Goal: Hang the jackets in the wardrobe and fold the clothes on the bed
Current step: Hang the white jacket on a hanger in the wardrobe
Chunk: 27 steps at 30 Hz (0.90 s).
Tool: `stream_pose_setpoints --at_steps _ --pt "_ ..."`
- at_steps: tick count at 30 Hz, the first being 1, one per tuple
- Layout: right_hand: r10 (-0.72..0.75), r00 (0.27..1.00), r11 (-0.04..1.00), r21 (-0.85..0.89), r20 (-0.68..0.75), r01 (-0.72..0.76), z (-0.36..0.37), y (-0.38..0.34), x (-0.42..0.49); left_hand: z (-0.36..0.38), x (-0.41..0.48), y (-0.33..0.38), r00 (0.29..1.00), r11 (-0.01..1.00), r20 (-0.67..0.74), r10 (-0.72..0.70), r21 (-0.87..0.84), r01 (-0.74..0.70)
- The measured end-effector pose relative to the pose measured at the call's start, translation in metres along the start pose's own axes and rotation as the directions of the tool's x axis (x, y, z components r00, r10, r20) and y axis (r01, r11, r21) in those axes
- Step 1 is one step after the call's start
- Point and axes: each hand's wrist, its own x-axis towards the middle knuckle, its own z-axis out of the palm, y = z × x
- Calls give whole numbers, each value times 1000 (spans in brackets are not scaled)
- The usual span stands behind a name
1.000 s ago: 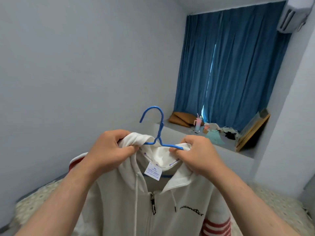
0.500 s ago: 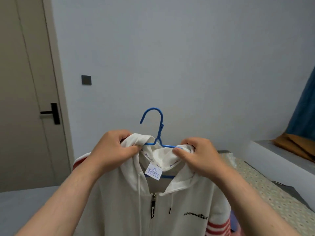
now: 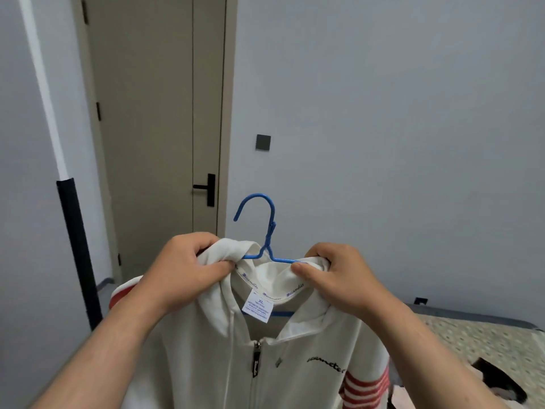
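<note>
Jacket (image 3: 295, 364) status first: the white zip-up with red sleeve stripes is already on the blue hanger (image 3: 267, 231). The hook stands free between your hands, and the jacket hangs in the air in front of you, near the middle of the scene. Putting it on the hanger looks done or nearly so. What is left, as I judge it, is carrying it to the wardrobe (not in view; only a closed door (image 3: 147, 143) shows at far left) and folding what lies on the bed (image 3: 486, 340) at right, where a dark garment (image 3: 495, 376) lies unfolded. Your left grip (image 3: 182, 270) is closed on a bunch of hood fabric at the collar's left side. Your right grip (image 3: 339, 278) pinches the collar's right side, thumb in front and fingers curled over the top.
</note>
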Motion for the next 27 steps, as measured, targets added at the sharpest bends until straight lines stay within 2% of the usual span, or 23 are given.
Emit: stream_pose_setpoints --at_steps 10,14,21,27 --pt "-124 974 991 81 189 110 119 -38 79 -78 -3 -93 974 978 -151 -167 97 183" --pt "-176 945 977 164 276 134 164 -38 113 -94 -5 -122 941 950 -232 -247 132 282" --pt "-350 838 921 316 418 227 236 -47 184 -116 0 -153 837 856 -427 -341 227 464" --pt "-509 687 844 456 518 282 291 -83 224 -141 -21 -162 698 750 -609 -377 240 616"
